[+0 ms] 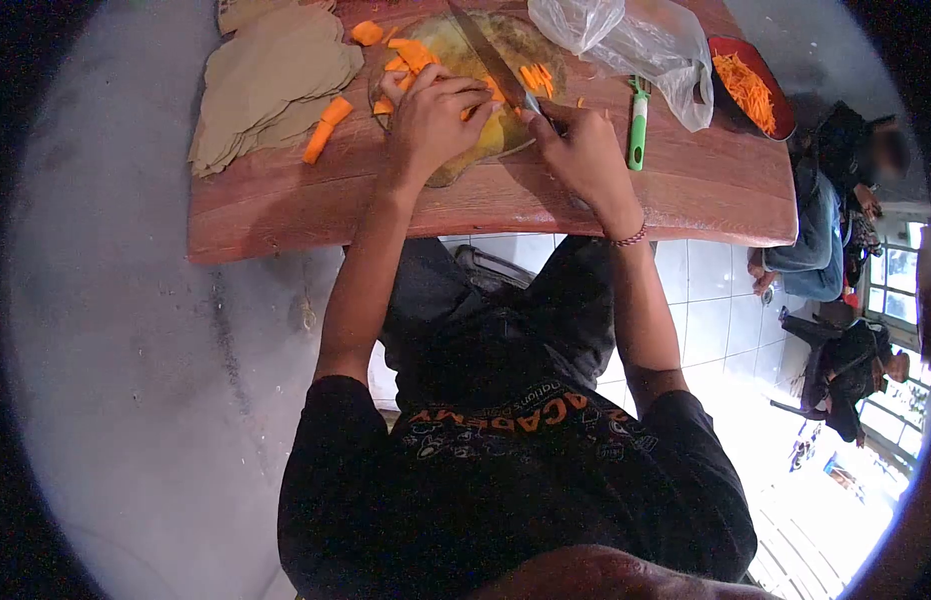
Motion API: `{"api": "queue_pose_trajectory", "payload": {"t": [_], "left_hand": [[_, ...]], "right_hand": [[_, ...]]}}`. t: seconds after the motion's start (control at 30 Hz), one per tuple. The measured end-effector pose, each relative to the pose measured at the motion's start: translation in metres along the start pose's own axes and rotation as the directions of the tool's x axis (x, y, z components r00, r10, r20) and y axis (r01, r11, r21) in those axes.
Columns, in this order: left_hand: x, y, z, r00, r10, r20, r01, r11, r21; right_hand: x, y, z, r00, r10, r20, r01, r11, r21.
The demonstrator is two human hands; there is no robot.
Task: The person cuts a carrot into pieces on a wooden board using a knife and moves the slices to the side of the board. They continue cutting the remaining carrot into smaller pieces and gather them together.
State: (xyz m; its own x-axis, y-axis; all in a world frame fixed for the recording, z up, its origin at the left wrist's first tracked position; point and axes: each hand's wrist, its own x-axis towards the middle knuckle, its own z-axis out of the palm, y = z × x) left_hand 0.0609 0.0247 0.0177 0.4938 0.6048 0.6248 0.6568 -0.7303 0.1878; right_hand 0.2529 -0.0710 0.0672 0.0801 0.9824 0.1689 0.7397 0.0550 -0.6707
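My right hand (584, 150) is wrapped round the handle of a knife (493, 58), whose blade points up and to the left over a round cutting board (456, 168). Left of the blade, my left hand (436, 115) presses its bent fingers on carrot pieces on the board. Thin carrot sticks (536, 77) lie to the right of the blade. More orange carrot chunks (416, 55) sit above my left fingers, and longer pieces (328, 130) rest on the table left of the board.
Brown sheets (271, 80) are stacked on the wooden table (706, 200) at the left. At the right are a green-handled peeler (639, 130), a clear plastic bag (651, 50) and a dish (784, 118) of shredded carrot. Two people (821, 230) (851, 375) are at the far right.
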Motion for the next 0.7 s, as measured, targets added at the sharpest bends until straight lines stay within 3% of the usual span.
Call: {"api": "queue_pose_trajectory", "payload": {"t": [0.17,0.27,0.43,0.7], "left_hand": [[0.000,0.002,-0.002,1.000,0.000,-0.014,0.000,1.000,-0.003],[0.000,0.003,-0.003,1.000,0.004,-0.022,-0.003,1.000,0.009],[0.000,0.000,0.000,1.000,-0.011,-0.017,0.009,0.998,-0.064],[0.002,0.006,-0.011,1.000,-0.001,0.002,0.001,1.000,-0.020]], "right_hand": [[-0.003,-0.008,-0.002,0.999,0.044,0.019,-0.043,0.999,-0.025],[-0.004,-0.007,-0.001,0.996,-0.061,-0.067,0.063,0.998,0.030],[-0.003,-0.020,-0.008,0.995,0.097,0.015,-0.097,0.995,0.023],[-0.003,-0.018,-0.002,0.999,0.044,-0.011,-0.044,0.999,0.011]]}}
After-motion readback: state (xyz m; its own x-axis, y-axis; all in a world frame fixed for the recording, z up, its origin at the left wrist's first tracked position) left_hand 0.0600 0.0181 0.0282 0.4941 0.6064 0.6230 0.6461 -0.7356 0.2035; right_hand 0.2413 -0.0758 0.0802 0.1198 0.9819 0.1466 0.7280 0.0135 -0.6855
